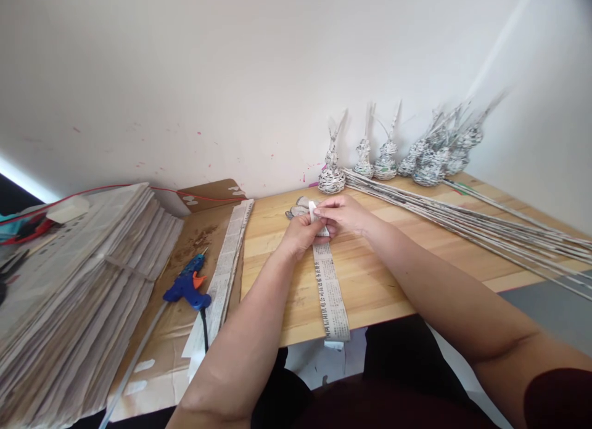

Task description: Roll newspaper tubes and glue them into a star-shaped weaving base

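Note:
A long strip of newspaper hangs toward me over the front edge of the wooden table. My left hand pinches its far end, with the thumb on top. Close against it, my right hand grips the same end between thumb and fingers. The paper's tip shows as a pale narrow piece between the two hands; whether it is folded or rolled there I cannot tell. Just behind my left hand lies a small grey patterned object, partly covered, whose kind I cannot make out.
A blue glue gun lies on cardboard at left, beside stacked newspaper strips. A tall newspaper pile stands further left. Long rolled paper sticks cross the right side. Several woven paper figures stand along the wall.

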Motion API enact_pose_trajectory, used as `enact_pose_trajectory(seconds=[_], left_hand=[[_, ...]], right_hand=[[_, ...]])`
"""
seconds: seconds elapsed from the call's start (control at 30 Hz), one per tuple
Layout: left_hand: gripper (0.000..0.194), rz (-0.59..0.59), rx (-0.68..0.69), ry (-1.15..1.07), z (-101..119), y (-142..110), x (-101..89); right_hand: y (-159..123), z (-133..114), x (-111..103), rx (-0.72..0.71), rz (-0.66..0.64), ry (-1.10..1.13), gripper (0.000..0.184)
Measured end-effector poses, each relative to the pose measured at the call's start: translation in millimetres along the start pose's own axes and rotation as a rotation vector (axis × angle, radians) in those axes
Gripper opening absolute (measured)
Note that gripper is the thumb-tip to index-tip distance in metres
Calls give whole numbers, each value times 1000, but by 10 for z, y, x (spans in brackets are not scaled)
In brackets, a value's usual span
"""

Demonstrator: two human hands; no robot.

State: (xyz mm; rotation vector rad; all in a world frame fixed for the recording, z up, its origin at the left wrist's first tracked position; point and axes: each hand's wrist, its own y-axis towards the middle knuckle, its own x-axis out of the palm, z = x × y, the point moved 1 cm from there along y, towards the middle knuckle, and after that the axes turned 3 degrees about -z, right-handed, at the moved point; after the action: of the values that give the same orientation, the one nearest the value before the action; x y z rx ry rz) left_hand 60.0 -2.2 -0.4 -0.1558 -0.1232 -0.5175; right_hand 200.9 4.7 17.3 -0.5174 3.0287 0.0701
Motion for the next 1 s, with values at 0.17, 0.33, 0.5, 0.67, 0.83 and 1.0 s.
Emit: enact_pose_trajectory(seconds=[0.17, 0.33, 0.5, 0.67, 0.83, 1.0], left_hand=[[40, -30, -21, -8, -7, -8, 12], [42, -26, -25, -25, -10, -18, 32], [43, -10, -5, 2, -50, 2, 39], [41, 28, -6, 27, -75, 26, 26], [40, 77, -32, 27, -58, 26, 23], [39, 104, -26, 37, -54, 25, 32]], right_hand=[[21, 36, 0, 31, 46, 57, 29], [18, 49, 7, 76, 70, 103, 33], [17, 43, 25, 68, 79, 115, 37], [12, 25, 43, 17, 96, 23, 29], [-1, -7, 37, -22, 164, -150, 20], [5, -13, 27, -56, 240, -292, 17]])
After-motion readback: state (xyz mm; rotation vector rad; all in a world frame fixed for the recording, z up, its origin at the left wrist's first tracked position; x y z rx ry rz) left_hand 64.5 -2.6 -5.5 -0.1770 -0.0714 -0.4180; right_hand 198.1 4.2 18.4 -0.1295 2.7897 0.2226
